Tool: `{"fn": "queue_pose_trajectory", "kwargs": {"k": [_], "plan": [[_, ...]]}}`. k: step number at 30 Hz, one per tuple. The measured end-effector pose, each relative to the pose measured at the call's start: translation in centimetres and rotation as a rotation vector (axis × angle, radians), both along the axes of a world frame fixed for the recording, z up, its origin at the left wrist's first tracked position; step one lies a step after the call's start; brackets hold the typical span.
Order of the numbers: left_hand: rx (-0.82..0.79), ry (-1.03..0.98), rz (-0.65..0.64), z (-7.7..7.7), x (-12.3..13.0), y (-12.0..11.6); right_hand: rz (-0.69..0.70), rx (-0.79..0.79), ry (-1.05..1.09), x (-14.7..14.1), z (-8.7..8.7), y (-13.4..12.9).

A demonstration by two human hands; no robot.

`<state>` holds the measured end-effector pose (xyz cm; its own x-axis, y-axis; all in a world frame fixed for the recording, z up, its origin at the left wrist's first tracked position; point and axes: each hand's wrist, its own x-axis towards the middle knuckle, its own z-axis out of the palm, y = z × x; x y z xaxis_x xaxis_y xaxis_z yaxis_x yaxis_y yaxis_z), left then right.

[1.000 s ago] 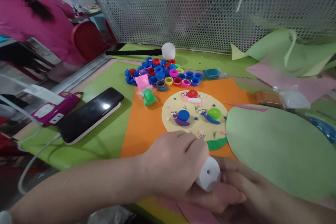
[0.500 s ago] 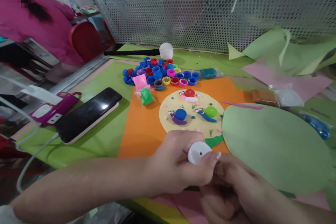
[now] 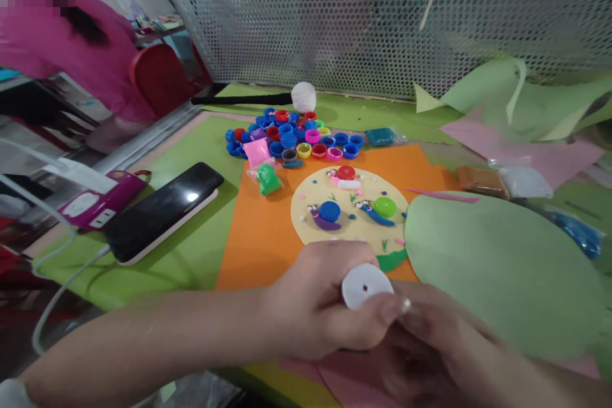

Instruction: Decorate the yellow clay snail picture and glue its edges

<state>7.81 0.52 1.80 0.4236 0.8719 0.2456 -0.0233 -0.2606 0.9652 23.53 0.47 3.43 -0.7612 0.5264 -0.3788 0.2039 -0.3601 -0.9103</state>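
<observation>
White piece (image 3: 367, 285): near centre; round end with small hole. Left hand (image 3: 329, 303): fingers closed around white piece, thumb pressed against its rim. Right hand (image 3: 444, 328): just right of left thumb, fingers bent; cannot tell if holding anything. Cream oval (image 3: 351, 231): beyond hands, bearing three snails (image 3: 329, 211). Green oval (image 3: 497, 271): right. Phone (image 3: 165, 213): left. Caps (image 3: 287, 139): heaped, far centre.

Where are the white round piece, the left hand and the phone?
White round piece (image 3: 362, 280): head view, face with the hole.
Left hand (image 3: 313, 303): head view, middle of its thumb side.
Phone (image 3: 165, 213): head view, dark screen.
</observation>
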Motion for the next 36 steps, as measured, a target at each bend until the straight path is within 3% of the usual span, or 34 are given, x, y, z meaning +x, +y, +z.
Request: {"fn": "queue_pose_trajectory", "kwargs": {"k": [4, 9, 11, 17, 23, 30, 36], "plan": [[0.334, 0.21, 0.056, -0.1, -0.6, 0.4, -0.003, 0.265, -0.074, 0.8, 0.9, 0.9], [0.394, 0.503, 0.057, 0.3, -0.6, 0.6, 0.165, 0.812, -0.377, 1.0, 0.8, 1.3], [0.392, 0.596, 0.019, 0.7, -0.6, 0.6, 0.196, 0.891, -0.434, 1.2, 0.4, 1.2], [0.483, 0.585, -0.008, 0.9, -0.9, 0.5, 0.199, 0.915, -0.418, 1.5, 0.0, 0.9], [0.51, 0.63, -0.027, 1.0, -1.0, 0.1, 0.127, 1.081, -0.305, 1.3, -0.1, 0.6], [0.575, 0.423, 0.016, 0.9, -0.5, -0.4, 0.04, 0.84, -0.264, 0.4, 1.4, 0.7], [0.705, 0.364, 0.041, 0.8, -0.5, -0.1, 0.072, 0.709, -0.178, 0.9, 1.8, 0.4]]}}
